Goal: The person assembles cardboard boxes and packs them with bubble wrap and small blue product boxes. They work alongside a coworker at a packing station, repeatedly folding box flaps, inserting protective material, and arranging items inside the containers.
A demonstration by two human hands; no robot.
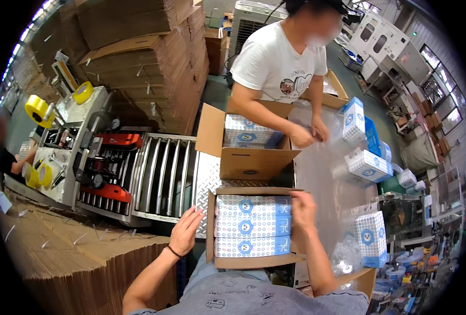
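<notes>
In front of my body stands an open cardboard carton (259, 261) packed with a row of three white boxes (246, 226) with blue patterns and blue ends. My left hand (186, 231) is beside the carton's left side, its fingers stretched out and nothing in them. At the carton's far right corner, my right hand (303, 211) has its fingers bent over the cardboard edge. Just beyond is a second open carton (254, 164) with similar patterned boxes (250, 131) inside. A co-worker's hands (309, 135) meet over the table at that carton's right.
A roller conveyor (165, 176) runs left to a tape-sealing machine (104, 173) with yellow tape rolls (40, 110). Flat cardboard stacks rise behind (154, 73) and at lower left (86, 262). More patterned boxes (370, 239) stand along the right edge of the table (322, 184).
</notes>
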